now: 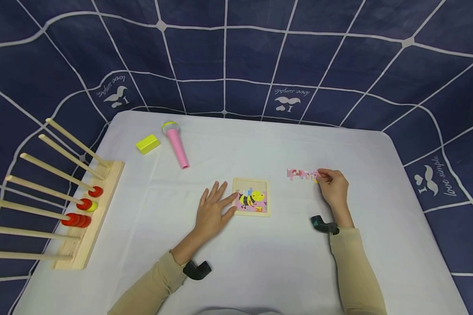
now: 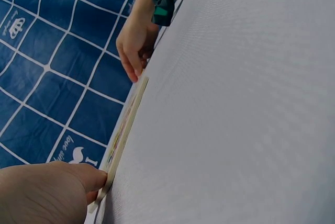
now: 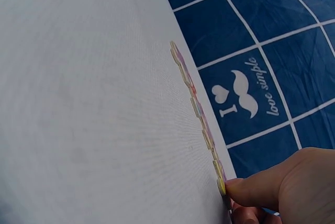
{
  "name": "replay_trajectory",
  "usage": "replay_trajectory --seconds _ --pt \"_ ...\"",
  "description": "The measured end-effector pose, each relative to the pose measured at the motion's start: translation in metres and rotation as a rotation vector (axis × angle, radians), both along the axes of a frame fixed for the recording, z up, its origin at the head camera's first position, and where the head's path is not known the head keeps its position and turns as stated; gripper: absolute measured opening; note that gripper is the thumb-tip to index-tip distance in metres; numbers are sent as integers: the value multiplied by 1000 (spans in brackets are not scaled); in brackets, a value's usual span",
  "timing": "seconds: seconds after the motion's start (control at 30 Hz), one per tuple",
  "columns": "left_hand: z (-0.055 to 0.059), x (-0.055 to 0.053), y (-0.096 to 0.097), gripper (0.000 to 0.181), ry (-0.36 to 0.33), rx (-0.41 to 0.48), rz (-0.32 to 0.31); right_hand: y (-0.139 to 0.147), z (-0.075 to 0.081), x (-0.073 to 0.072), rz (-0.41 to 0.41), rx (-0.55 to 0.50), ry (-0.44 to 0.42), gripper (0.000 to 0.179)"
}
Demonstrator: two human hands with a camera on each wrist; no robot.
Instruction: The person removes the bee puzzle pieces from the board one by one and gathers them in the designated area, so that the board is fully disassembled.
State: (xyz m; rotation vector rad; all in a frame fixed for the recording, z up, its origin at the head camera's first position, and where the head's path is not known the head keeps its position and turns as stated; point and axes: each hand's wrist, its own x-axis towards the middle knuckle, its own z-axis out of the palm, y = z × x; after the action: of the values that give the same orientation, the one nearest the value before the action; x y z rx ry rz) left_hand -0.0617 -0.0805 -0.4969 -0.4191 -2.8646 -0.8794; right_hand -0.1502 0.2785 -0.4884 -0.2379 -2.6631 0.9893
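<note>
A small wooden puzzle tray (image 1: 270, 197) with a bee picture (image 1: 252, 199) lies flat on the table. At its left edge, my left hand (image 1: 213, 212) rests with fingers spread, thumb and index finger touching the frame. To the right of the tray lies a short row of pink puzzle pieces (image 1: 299, 174). My right hand (image 1: 334, 188) pinches the puzzle piece at the row's right end between thumb and fingers. In the right wrist view the row of pieces (image 3: 195, 106) runs up from the thumb. The fingertips partly cover the pinched piece.
A pink toy microphone (image 1: 177, 146) and a yellow block (image 1: 147, 144) lie at the back left. Along the left side stands a wooden peg rack (image 1: 102, 192) with red and yellow beads. A dark blue checked cloth (image 1: 252, 57) hangs behind the white table (image 1: 260, 271).
</note>
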Motion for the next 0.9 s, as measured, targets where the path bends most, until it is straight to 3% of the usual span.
replay_trajectory --seconds 0.47,0.63,0.8,0.9 --pt "0 0 0 41 12 -1 2 -1 1 0 -29 -27 -16 20" --pt "0 0 0 40 14 3 1 -2 4 1 -66 -57 15 21" --pt "0 0 0 41 14 6 4 -12 14 2 -94 -120 77 24" --pt "0 0 0 41 11 6 5 -28 23 6 -65 -179 89 26"
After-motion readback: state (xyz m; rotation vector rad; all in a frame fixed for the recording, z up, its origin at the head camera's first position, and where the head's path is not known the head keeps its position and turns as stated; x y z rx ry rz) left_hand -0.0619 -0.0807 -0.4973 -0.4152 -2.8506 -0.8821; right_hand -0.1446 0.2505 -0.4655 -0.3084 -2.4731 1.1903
